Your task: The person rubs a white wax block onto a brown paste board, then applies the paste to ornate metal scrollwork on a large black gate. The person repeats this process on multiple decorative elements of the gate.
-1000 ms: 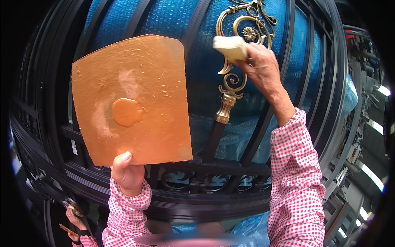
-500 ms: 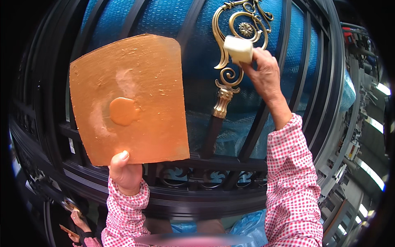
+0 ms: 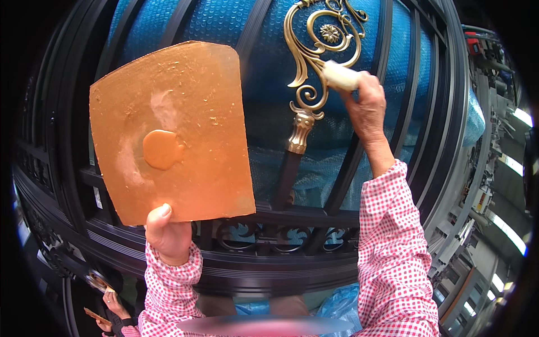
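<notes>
My left hand (image 3: 169,238) grips the lower edge of a flat board (image 3: 208,123), thumb on its face. The board is coated in orange-gold paint, with a thick puddle of paint (image 3: 161,150) near its middle and two paler smears beside it. In my right hand (image 3: 366,109) a pale cream sponge block (image 3: 341,77) is pinched between the fingers. The sponge's left end overlaps the curved stem of a gold scroll ornament (image 3: 330,33); whether it presses on it I cannot tell. Below the scroll sits a gold fluted collar (image 3: 299,135) on a dark bar.
Dark metal bars (image 3: 412,84) of a large gate surround the ornament, with blue bubble wrap (image 3: 219,28) behind them. A lower rail (image 3: 269,275) crosses in front of me. At lower left another person's hand (image 3: 115,304) works near a round gold ornament (image 3: 98,281).
My right hand has moved slightly down and right, and the sponge has shifted and turned onto the scroll's lower stem. The board has drifted slightly up and left in view.
</notes>
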The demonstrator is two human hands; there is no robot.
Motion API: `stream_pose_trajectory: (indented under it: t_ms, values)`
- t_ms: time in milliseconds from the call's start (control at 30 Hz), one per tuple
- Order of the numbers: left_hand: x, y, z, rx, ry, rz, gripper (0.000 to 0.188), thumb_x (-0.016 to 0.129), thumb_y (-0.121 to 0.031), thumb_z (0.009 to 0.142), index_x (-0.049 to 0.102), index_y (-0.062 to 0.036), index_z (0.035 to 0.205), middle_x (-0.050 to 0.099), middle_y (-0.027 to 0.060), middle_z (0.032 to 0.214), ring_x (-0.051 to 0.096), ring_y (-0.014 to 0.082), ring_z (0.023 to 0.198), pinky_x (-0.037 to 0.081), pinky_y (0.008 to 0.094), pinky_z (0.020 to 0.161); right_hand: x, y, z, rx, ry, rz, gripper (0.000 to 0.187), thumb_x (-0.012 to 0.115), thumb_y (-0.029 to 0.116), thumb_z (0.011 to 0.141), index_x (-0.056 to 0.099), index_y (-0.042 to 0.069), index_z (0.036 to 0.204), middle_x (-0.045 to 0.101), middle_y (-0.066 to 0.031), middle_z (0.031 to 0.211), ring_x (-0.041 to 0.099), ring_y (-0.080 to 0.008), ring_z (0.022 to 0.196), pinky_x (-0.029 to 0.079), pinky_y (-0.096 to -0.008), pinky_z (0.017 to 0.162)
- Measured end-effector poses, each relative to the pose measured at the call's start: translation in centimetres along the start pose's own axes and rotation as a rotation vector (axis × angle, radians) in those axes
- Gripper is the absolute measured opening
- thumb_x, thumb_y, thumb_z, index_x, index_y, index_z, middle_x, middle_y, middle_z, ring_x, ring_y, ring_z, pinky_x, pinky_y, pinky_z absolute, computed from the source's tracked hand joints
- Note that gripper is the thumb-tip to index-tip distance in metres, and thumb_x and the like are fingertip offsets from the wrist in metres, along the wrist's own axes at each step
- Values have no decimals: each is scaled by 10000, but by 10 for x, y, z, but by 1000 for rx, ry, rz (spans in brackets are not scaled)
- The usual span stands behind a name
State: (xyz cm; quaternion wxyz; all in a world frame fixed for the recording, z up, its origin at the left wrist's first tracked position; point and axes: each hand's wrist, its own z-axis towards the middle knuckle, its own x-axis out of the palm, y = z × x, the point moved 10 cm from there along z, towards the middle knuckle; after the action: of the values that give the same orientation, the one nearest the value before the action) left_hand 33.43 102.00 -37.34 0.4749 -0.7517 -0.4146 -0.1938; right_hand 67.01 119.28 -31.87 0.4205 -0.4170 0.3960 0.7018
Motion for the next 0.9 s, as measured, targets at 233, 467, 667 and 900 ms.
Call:
stream_pose_trajectory:
  t_ms: [233,467,667,900]
  values:
    - [-8,-2,-2,25,2,9,605,509,-103,735,371,-20,1318,516,132,1228,524,258,1113,424,390,939,7,24,-4,99,65,200,229,714,226,730,598,81,864,569,-52,766,550,-264,763,415,-371,677]
    - [4,-4,-2,80,-20,11,561,510,-144,789,361,26,1302,533,147,1219,552,250,1081,460,375,899,13,24,-2,82,269,-12,237,732,191,677,568,73,802,568,-59,770,549,-251,762,411,-373,673]
    - [1,-3,-5,40,-11,-25,611,509,-95,736,360,-14,1323,510,133,1232,519,262,1118,418,393,942,32,76,-6,-103,401,83,214,719,175,678,566,81,795,565,-62,777,549,-256,780,415,-367,679]
    - [-4,-7,-8,33,-10,10,610,507,-85,735,361,-17,1323,501,134,1239,512,263,1124,414,395,948,10,49,-6,45,315,200,232,710,191,691,575,65,831,566,-79,772,547,-271,759,425,-393,671]
